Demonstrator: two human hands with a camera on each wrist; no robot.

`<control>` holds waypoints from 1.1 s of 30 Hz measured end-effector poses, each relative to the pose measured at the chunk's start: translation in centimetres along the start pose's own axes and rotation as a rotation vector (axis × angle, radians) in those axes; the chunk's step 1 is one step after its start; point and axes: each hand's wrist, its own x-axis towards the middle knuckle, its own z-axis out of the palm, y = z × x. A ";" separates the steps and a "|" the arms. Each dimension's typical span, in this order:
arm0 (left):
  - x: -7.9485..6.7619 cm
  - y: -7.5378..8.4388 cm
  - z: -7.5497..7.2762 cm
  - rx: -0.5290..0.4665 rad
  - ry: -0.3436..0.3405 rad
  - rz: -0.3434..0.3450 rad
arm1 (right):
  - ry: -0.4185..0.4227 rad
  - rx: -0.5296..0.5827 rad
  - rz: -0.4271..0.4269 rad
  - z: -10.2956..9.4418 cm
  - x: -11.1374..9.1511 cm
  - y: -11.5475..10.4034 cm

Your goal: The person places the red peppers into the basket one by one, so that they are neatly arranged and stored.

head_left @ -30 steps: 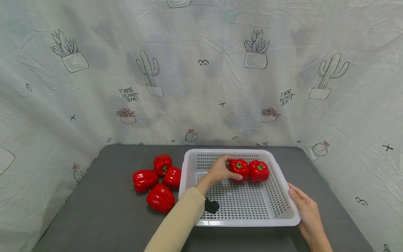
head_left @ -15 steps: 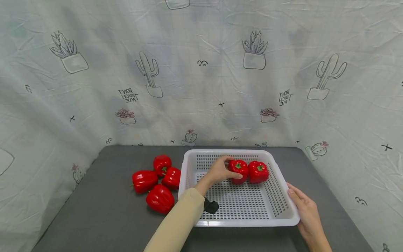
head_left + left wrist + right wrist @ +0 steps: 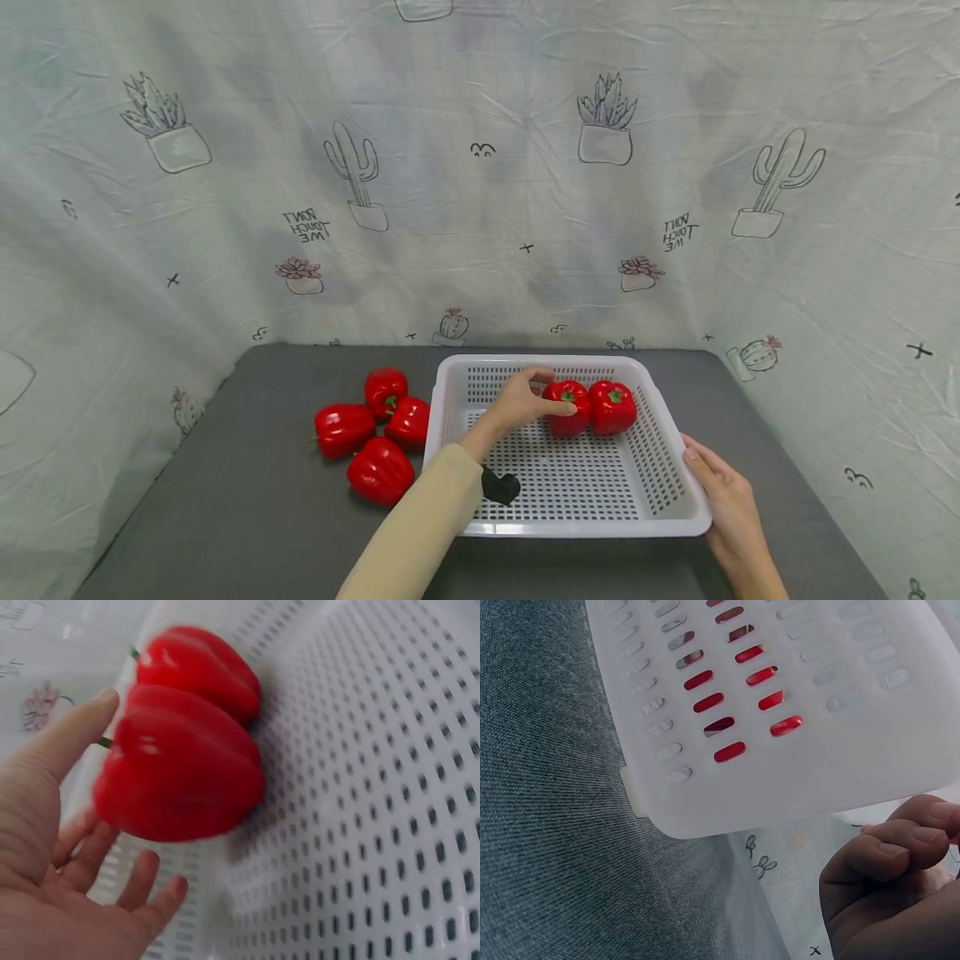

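Two red bell peppers stand side by side in a white perforated plastic basket [image 3: 585,529], green stems up in the head view. My left hand [image 3: 521,402] is around the nearer-to-it bell pepper [image 3: 566,422]; the other bell pepper [image 3: 613,410] sits to its right. In the left wrist view, the thumb and fingers of that hand [image 3: 82,900] are spread loosely beside the pepper [image 3: 180,776], with a gap at the lower fingertips. My right hand [image 3: 727,504] grips the basket's right rim; its curled fingers [image 3: 881,855] show at the rim in the right wrist view.
Several more red bell peppers [image 3: 380,472] lie grouped on the dark grey table [image 3: 247,500], left of the basket. A black object [image 3: 501,486] at my left wrist hangs over the basket floor. A curtain printed with cacti [image 3: 480,208] encloses the back and sides.
The left hand's fingers have loosened from the pepper, its thumb shifting up slightly. The two peppers in the basket sit nearly as before. The right hand stays at the rim.
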 end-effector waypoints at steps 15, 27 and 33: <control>-8.4 8.3 -9.8 -0.023 0.000 0.140 | -0.040 0.020 -0.062 -0.3 -0.1 0.3; -18.4 -0.6 -15.4 -0.038 0.597 0.143 | -0.064 0.087 -0.064 -0.7 0.0 0.3; -19.9 -6.2 -15.5 -0.100 0.705 0.018 | -0.082 0.111 -0.063 -0.7 0.0 0.3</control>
